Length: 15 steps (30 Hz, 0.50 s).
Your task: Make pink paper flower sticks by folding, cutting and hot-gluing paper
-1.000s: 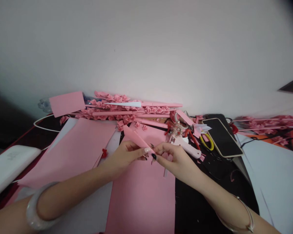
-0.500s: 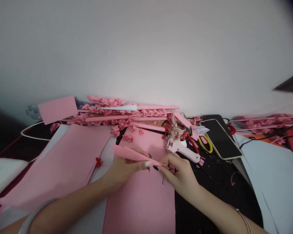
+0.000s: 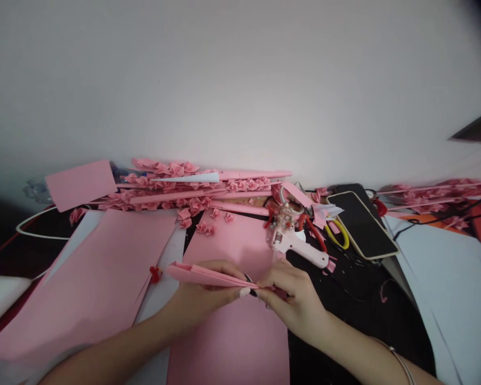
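My left hand (image 3: 208, 291) is closed around a long rolled pink paper cone (image 3: 202, 275) that points left. My right hand (image 3: 291, 297) pinches the cone's narrow right end, fingertips meeting those of the left hand. Both hands hover over a pink paper sheet (image 3: 232, 331) lying on the dark table. A pink and white glue gun (image 3: 299, 246) lies just beyond my right hand.
Several pink paper roses and rolled pink sticks (image 3: 192, 190) lie along the wall. More pink sheets (image 3: 100, 272) lie at the left, a dark phone (image 3: 361, 224) and yellow-handled scissors (image 3: 339, 235) at the right, and a white cable (image 3: 36, 232) at the far left.
Both hands with the cone have come lower and nearer to me. The cone has tilted from slanting up-left to nearly level, and the view has shifted slightly.
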Motion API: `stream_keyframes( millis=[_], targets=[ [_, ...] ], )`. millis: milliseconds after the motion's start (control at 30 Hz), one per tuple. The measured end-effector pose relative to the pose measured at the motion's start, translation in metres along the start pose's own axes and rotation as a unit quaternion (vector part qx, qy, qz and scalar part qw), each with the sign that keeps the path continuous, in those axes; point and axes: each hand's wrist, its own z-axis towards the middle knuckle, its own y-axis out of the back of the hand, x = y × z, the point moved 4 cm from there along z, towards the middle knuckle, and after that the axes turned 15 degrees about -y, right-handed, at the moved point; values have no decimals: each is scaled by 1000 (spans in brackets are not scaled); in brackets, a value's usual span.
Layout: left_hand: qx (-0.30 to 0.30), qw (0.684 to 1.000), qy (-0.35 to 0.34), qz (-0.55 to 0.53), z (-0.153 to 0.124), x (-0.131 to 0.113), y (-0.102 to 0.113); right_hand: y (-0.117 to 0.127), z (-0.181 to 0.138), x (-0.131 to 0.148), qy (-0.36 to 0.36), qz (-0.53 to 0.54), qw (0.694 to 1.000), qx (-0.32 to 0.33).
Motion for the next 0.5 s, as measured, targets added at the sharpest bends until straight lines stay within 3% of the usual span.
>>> stream_keyframes(
  millis=[300, 500],
  targets=[
    [-35, 999, 29, 18, -3, 4, 4, 5, 1, 0, -16, 0, 999, -44],
    [-85, 995, 37, 45, -4, 3, 10, 6, 2, -1, -11, -16, 999, -30]
  ],
)
